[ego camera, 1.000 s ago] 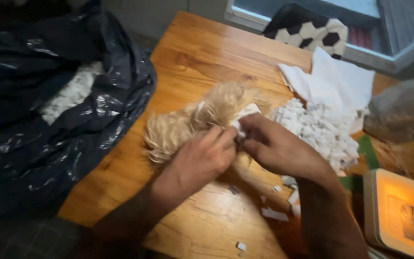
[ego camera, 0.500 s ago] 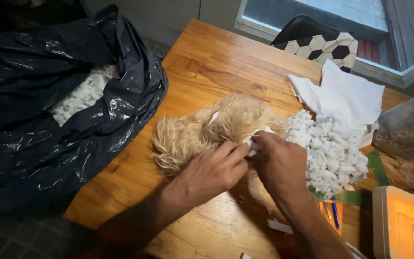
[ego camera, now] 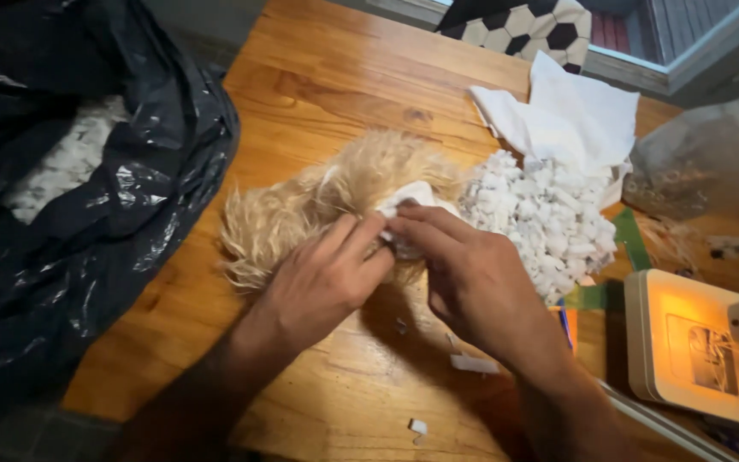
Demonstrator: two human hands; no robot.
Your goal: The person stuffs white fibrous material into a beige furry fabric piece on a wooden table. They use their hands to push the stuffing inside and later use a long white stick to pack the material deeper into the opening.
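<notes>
A shaggy tan fur piece (ego camera: 318,201) lies on the wooden table (ego camera: 318,77). My left hand (ego camera: 322,278) presses on its near edge, fingers pinching at a white lining opening (ego camera: 412,195). My right hand (ego camera: 468,274) meets it from the right, fingertips gripping the same white edge of the fur piece. A heap of white foam bits (ego camera: 545,214) lies right beside the fur piece, touching it.
A black plastic bag (ego camera: 70,188) holding white foam bits fills the left. White cloth (ego camera: 570,115) lies behind the heap. A cream boxy device (ego camera: 703,346) sits at right, a clear bag (ego camera: 707,158) beyond it. Loose foam scraps (ego camera: 472,364) dot the table.
The view has shifted closer and slightly left. Both hands stay together at the white opening of the fur piece, fingers working there.
</notes>
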